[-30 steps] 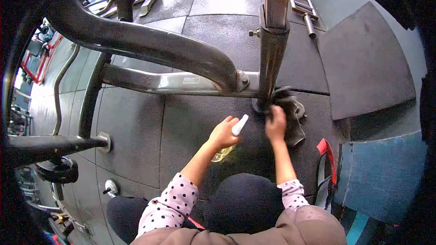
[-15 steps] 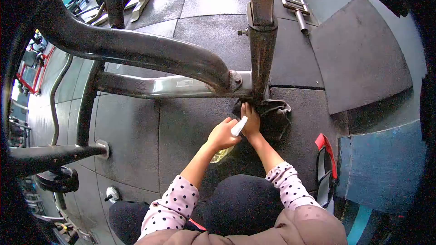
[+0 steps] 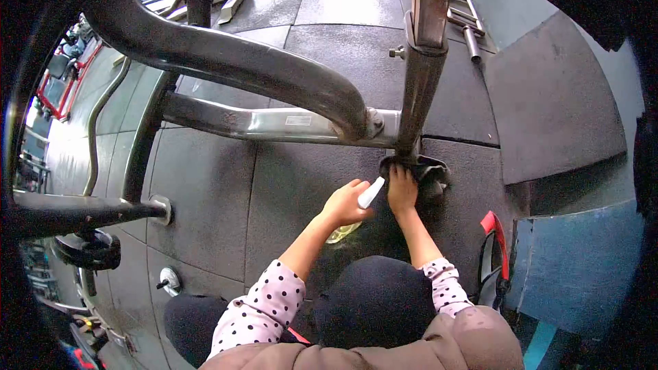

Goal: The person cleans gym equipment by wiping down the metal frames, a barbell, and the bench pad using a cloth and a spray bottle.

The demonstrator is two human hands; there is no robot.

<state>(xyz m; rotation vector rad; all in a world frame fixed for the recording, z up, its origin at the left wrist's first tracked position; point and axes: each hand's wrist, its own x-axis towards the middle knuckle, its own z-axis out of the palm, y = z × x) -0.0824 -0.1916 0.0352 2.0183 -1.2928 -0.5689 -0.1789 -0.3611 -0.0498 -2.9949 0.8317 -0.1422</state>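
My left hand is closed around a spray bottle with a white spray head. Below the fist, part of its clear body with yellowish liquid shows. My right hand presses a dark cloth against the foot of an upright metal post; its fingertips are partly lost in the folds. The post joins a grey horizontal frame beam of a gym machine. The two hands are close together but apart.
A thick curved tube arches over the beam on the left. Black rubber tiles cover the floor. A loose mat and a blue board lie at the right, near a red-and-black strap. A ladder-like metal piece rests farther back.
The view has shifted, so the machine sits farther right. My right hand has drawn slightly away from the left, still on the cloth at the post's foot. The left keeps the spray bottle.
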